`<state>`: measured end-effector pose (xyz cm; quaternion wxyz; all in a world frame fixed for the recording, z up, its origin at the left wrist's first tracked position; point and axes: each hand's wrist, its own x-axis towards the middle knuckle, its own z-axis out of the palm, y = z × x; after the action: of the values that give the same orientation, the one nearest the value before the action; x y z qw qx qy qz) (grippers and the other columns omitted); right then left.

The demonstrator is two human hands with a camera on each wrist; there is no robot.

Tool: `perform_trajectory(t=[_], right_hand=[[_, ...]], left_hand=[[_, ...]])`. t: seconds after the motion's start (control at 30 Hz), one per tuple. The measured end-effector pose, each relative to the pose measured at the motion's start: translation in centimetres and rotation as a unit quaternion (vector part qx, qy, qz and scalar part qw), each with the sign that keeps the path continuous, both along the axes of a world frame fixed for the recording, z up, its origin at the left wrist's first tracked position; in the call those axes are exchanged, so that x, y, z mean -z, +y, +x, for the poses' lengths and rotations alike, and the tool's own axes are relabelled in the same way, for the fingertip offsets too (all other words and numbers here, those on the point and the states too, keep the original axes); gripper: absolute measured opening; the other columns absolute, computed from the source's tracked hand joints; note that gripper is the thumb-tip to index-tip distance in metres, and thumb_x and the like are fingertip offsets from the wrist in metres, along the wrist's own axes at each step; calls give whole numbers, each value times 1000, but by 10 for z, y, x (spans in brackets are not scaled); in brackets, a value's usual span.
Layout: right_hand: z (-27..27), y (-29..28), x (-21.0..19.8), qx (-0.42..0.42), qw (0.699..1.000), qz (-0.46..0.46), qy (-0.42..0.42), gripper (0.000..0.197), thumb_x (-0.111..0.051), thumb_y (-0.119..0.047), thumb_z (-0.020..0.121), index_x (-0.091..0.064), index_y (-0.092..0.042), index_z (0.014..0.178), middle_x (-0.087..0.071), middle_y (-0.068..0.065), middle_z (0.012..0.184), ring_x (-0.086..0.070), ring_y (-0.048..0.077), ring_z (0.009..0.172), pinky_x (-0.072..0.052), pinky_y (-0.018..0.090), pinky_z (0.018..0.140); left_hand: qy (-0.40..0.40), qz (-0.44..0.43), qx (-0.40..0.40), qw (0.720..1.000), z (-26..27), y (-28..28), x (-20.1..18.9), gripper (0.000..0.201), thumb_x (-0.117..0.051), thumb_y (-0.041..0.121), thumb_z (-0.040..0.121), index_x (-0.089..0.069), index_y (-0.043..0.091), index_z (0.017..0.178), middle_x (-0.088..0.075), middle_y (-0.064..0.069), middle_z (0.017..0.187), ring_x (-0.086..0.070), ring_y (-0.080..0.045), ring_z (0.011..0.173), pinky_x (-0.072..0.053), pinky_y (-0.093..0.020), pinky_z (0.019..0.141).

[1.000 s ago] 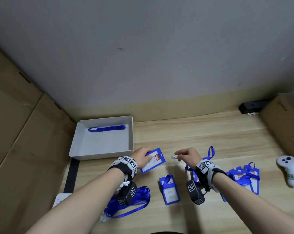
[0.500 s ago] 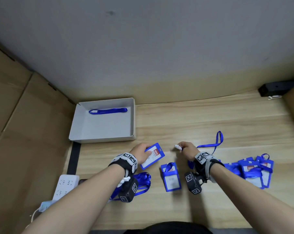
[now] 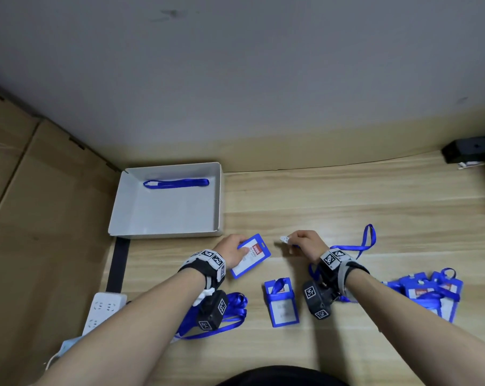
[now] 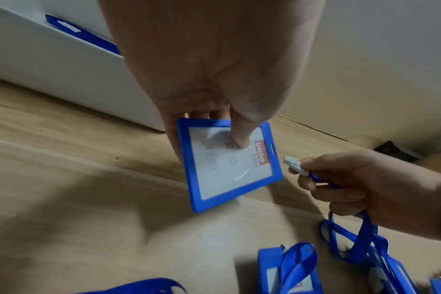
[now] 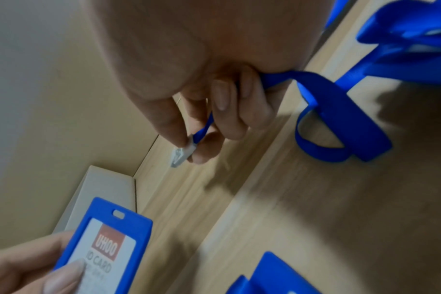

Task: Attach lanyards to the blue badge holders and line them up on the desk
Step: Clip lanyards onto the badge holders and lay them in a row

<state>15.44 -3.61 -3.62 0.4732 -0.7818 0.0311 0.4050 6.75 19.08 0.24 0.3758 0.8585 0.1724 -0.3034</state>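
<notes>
My left hand [image 3: 231,250] pinches a blue badge holder [image 3: 251,255] [image 4: 229,165] [image 5: 106,238] with a red-topped card, thumb on its face, its slot end toward the right. My right hand [image 3: 302,242] [image 4: 353,179] pinches the white clip [image 3: 284,239] [image 4: 293,162] [image 5: 181,156] of a blue lanyard [image 3: 366,243] [image 5: 325,123]; the clip tip sits a short gap from the holder's slot. A finished badge with lanyard [image 3: 281,302] lies between my wrists. More finished badges [image 3: 430,291] lie at the right. Loose lanyards [image 3: 230,316] lie under my left wrist.
A white tray [image 3: 219,196] at the back left holds one blue lanyard [image 3: 176,183]. A white power strip [image 3: 102,310] lies at the desk's left edge beside cardboard [image 3: 41,218]. A black device [image 3: 469,149] sits by the wall at far right.
Both hands have stayed close together over the desk, holder in the left and clip in the right. The head view has tilted down and shifted left; the white controller at right is out of frame.
</notes>
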Motion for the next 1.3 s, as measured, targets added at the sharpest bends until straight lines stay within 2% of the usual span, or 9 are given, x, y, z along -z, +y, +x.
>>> perform_trajectory(t=[0.17, 0.3, 0.4, 0.47, 0.63, 0.8, 0.97, 1.13, 1.3], right_hand=[[-2, -4, -9, 2, 999, 34, -25, 17, -71, -18, 84, -68, -13, 68, -65, -8, 59, -55, 5, 59, -43, 20, 63], [-10, -7, -21, 10, 997, 70, -44, 16, -70, -8, 88, -62, -3, 75, -62, -16, 49, -54, -9, 50, -39, 5, 55], [-16, -13, -23, 5, 995, 88, -56, 24, -77, -20, 83, -63, -4, 73, -65, -8, 63, -55, -2, 57, -42, 12, 63], [-20, -18, -23, 1, 993, 99, -62, 27, -79, -25, 82, -62, -8, 69, -58, -4, 63, -49, 5, 60, -40, 18, 62], [-29, -24, -33, -11, 994, 83, -74, 27, -77, -23, 83, -60, -17, 64, -49, -8, 55, -39, 5, 51, -34, 18, 54], [-35, -26, -42, -22, 994, 77, -75, 23, -75, -19, 84, -60, -14, 68, -53, 2, 66, -43, 9, 62, -37, 14, 55], [-38, -30, -47, -34, 993, 78, -78, 25, -77, -23, 83, -59, -15, 67, -54, 0, 65, -44, 11, 65, -37, 18, 58], [-41, -36, -45, -46, 994, 69, -74, 29, -82, -39, 76, -62, -21, 64, -56, -2, 64, -46, 11, 65, -40, 27, 64], [-44, -37, -48, -64, 993, 68, -77, 27, -82, -35, 77, -64, -20, 64, -56, -3, 64, -46, 12, 65, -39, 28, 64]], left_hand=[[-14, -32, 24, 999, 8, -10, -6, 19, -56, 15, 97, -65, 17, 114, -70, -6, 107, -64, -19, 89, -48, -26, 76], [-19, -65, 36, 997, 8, -18, -11, 31, -58, 11, 96, -64, 15, 126, -69, -8, 117, -65, -24, 107, -52, -35, 93], [-29, -75, 54, 995, 7, -21, -16, 32, -58, 8, 95, -64, 14, 125, -69, -7, 114, -65, -21, 101, -52, -38, 91], [-40, -90, 65, 993, 5, -22, -20, 33, -58, 6, 94, -65, 15, 125, -69, -3, 107, -63, -17, 93, -54, -38, 86], [-66, -99, 77, 990, 5, -24, -30, 26, -63, 12, 94, -68, 13, 119, -69, -1, 97, -61, -7, 79, -48, -13, 68], [-73, -101, 70, 990, 5, -23, -36, 23, -68, 19, 92, -72, 12, 113, -74, -7, 102, -65, -14, 85, -54, -34, 80], [-73, -84, 74, 991, 4, -25, -40, 22, -68, 21, 91, -71, 15, 112, -74, -5, 102, -67, -15, 87, -54, -35, 84], [-63, -68, 85, 992, -1, -25, -44, 25, -67, 25, 92, -70, 17, 116, -74, -5, 105, -69, -19, 95, -55, -34, 85], [-64, -46, 106, 991, -5, -25, -45, 26, -66, 28, 92, -70, 18, 116, -74, -3, 104, -69, -18, 95, -55, -34, 86]])
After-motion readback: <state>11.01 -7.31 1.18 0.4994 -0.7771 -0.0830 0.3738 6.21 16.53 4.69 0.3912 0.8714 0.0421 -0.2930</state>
